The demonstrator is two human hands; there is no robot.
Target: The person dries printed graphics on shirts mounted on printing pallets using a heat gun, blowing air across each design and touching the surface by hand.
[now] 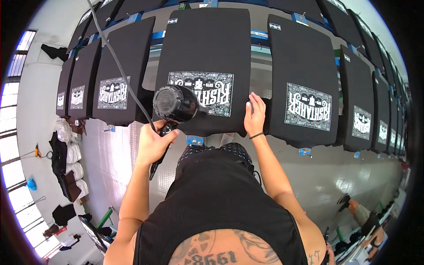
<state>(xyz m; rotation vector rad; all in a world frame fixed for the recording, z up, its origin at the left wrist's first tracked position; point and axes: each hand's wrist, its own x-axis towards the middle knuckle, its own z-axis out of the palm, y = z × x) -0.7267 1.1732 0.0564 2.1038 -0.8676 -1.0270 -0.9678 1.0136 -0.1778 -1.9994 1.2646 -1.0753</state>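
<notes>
My left hand (155,143) is wrapped around the handle of a black hair dryer (176,104). Its round ribbed back faces up, and the nozzle points right over a white-and-grey lettered print (214,95). That print is on a black garment panel (205,44) stretched over a flat board in front of me. The dryer hides the print's left part. My right hand (255,115) is open, fingers extended along the right edge of this panel; contact with the cloth is hard to confirm. Nothing shows in that hand.
Similar boards with printed black cloth stand in a row on both sides, including one to the right (304,66) and one to the left (123,66). A grey cord (115,57) runs upward from the dryer. White bundles (73,152) lie far left. Another person (366,216) is at lower right.
</notes>
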